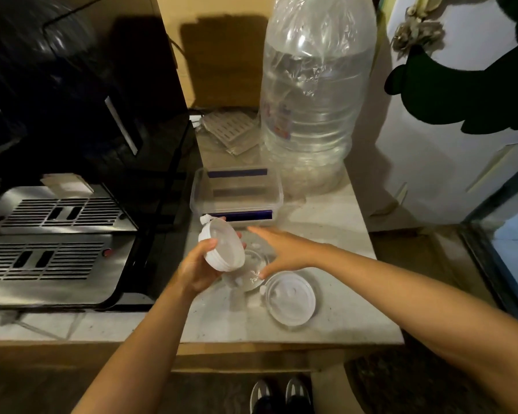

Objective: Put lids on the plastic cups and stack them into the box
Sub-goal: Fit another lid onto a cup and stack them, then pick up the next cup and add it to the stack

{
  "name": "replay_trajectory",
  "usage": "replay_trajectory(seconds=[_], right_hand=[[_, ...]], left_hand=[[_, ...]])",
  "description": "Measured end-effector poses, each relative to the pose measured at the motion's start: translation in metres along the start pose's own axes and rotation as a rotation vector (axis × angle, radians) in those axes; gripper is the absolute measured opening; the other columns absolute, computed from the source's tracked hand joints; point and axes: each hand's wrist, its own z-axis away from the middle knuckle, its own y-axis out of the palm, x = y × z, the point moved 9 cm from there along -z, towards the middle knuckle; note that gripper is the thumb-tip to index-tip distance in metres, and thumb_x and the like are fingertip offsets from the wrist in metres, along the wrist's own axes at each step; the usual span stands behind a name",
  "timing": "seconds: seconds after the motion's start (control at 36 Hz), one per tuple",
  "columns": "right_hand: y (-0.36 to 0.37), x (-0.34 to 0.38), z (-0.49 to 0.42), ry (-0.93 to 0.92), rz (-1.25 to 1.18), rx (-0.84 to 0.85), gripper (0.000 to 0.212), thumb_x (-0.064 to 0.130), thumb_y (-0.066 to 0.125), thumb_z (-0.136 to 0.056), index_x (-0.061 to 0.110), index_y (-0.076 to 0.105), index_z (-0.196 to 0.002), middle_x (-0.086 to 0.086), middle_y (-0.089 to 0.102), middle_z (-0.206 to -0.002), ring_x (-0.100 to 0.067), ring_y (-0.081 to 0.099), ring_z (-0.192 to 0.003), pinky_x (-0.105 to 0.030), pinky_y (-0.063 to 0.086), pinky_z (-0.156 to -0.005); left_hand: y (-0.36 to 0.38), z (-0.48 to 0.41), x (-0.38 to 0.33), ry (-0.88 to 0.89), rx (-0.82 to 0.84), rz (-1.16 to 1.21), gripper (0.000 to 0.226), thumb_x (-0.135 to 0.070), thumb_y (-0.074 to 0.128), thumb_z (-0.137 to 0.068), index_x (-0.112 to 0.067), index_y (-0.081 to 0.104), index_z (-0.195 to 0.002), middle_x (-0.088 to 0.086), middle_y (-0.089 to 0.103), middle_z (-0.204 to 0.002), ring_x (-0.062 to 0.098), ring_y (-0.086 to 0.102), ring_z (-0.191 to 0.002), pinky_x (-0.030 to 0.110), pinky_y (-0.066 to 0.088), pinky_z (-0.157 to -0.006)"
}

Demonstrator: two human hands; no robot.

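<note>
Nearest the counter's front edge, at about five o'clock from the hands, a lidded cup (290, 298) sits flat on the marble counter (341, 318), apart from both hands; I judge it parked there as a finished unit awaiting the box. Just beyond it, at centre, a clear lid (251, 271) lies on the counter below the hands, within easy reach for the next fitting.

The left hand (196, 271) grips a small stack of white cups (223, 248), thumb on the near side and fingers wrapped behind, tilted so the open mouth faces the right hand; the tilt appears meant to present the rim. The right hand (284, 249) is spread wide and holds nothing, palm down over the clear lid, motion-blurred, thumb tip close to the lid's edge. Whether it touches the lid cannot be determined.

Further on, at twelve o'clock, the clear plastic box (237, 194) stands open and looks empty, placed directly ahead for stacking. Behind it, at one o'clock, stands a large water bottle (314, 94). At nine o'clock sits a dark machine with steel grilles (51, 234).
</note>
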Motion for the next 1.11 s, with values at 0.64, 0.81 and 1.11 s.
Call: replay_trajectory(seconds=[0.64,0.81,1.11], right_hand=[[0.053,0.007,-0.050,0.375,0.313,-0.058,0.092,0.062,0.073,-0.061,0.012,0.041,-0.131,-0.012,0.052,-0.119,-0.028,0.058,-0.101,-0.031,0.046,-0.071],[0.051,0.012,-0.049,0.311,0.368,-0.064,0.083,0.053,0.072,-0.067,0.012,0.040,-0.131,-0.013,0.049,-0.123,-0.028,0.056,-0.106,-0.028,0.042,-0.070],[-0.004,0.021,-0.030,0.117,0.199,-0.129,0.084,0.039,0.077,-0.065,0.012,0.031,-0.131,-0.016,0.036,-0.129,-0.033,0.051,-0.106,-0.037,0.049,-0.078]], left_hand=[[-0.036,0.055,0.010,-0.009,-0.203,0.048,0.080,-0.045,0.088,-0.021,-0.024,0.060,-0.093,0.007,0.057,-0.098,0.024,0.055,-0.097,0.041,0.044,-0.084],[-0.043,0.052,0.011,-0.005,-0.224,0.051,0.094,-0.046,0.088,-0.023,-0.032,0.049,-0.108,0.006,0.059,-0.102,0.024,0.058,-0.098,0.033,0.057,-0.072],[-0.039,0.039,0.007,-0.029,-0.258,0.051,0.093,-0.049,0.085,-0.022,-0.020,0.053,-0.104,0.007,0.059,-0.099,0.025,0.058,-0.095,0.040,0.047,-0.077]])
